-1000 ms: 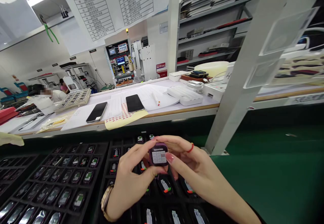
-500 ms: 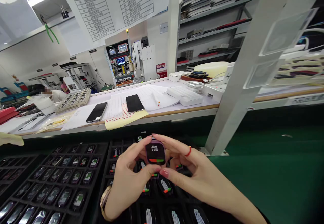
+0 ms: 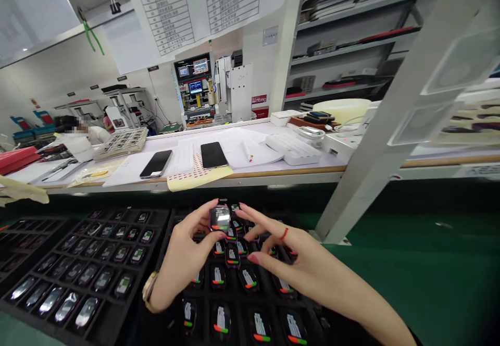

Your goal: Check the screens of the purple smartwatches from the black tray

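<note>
A small watch (image 3: 220, 219) is gripped between thumb and fingers by the left hand (image 3: 183, 260), over a black tray (image 3: 238, 297) of lit watches (image 3: 249, 278). At four o'clock from it, the right hand (image 3: 304, 260) is held apart — fingers spread and curved. A second tray (image 3: 104, 319) is seen toward eight — a phone (image 3: 213, 155) at twelve.

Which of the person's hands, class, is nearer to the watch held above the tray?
The left. The left hand holds the watch; the right hand is open to the right of it, not touching it.
</note>
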Demonstrator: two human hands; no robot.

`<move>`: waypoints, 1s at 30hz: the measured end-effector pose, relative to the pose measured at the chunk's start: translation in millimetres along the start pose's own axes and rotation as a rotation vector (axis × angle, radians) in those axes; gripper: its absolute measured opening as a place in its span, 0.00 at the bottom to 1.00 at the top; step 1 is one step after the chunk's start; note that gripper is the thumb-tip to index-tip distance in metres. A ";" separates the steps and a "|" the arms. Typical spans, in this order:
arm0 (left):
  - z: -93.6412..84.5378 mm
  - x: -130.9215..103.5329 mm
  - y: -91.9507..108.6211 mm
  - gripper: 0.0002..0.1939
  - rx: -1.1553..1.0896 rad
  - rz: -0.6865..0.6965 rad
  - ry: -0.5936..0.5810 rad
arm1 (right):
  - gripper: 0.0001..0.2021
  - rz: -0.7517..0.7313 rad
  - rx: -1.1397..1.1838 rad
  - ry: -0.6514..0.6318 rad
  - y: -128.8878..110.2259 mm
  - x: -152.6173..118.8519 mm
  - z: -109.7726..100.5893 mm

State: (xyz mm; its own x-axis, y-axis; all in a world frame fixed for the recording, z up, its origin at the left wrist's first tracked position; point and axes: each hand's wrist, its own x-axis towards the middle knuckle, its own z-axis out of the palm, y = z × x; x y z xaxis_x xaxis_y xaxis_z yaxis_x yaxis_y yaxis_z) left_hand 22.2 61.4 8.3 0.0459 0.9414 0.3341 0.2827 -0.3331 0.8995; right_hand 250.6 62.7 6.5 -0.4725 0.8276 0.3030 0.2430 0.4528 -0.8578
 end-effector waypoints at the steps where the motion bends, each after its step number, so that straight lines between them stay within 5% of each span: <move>1: -3.3 -0.5 -6.3 0.28 0.054 -0.037 0.002 | 0.32 -0.007 -0.007 0.006 0.4 -2.6 -3.6; 8: -12.0 -18.9 -79.3 0.28 0.268 -0.265 -0.028 | 0.25 -0.008 0.030 0.023 -2.9 -18.2 -21.8; 12: -8.3 -30.6 -103.7 0.29 0.342 -0.365 -0.081 | 0.21 -0.065 0.025 0.110 -5.2 -23.7 -27.2; 22: -18.3 -31.7 -109.7 0.27 0.574 -0.310 -0.221 | 0.14 -0.244 0.059 0.310 -11.1 -33.2 -31.6; 30: -30.0 32.6 -91.5 0.20 0.636 -0.179 -0.272 | 0.18 -0.015 -0.111 0.278 2.3 -26.7 -48.9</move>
State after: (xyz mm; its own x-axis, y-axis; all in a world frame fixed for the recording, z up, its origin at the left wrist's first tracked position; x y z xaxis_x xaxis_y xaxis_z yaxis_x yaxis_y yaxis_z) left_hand -30.9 121.0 -54.7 0.1607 0.9862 0.0401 0.8084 -0.1548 0.5679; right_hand 305.2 57.8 16.7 -0.2303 0.8727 0.4306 0.3360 0.4866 -0.8065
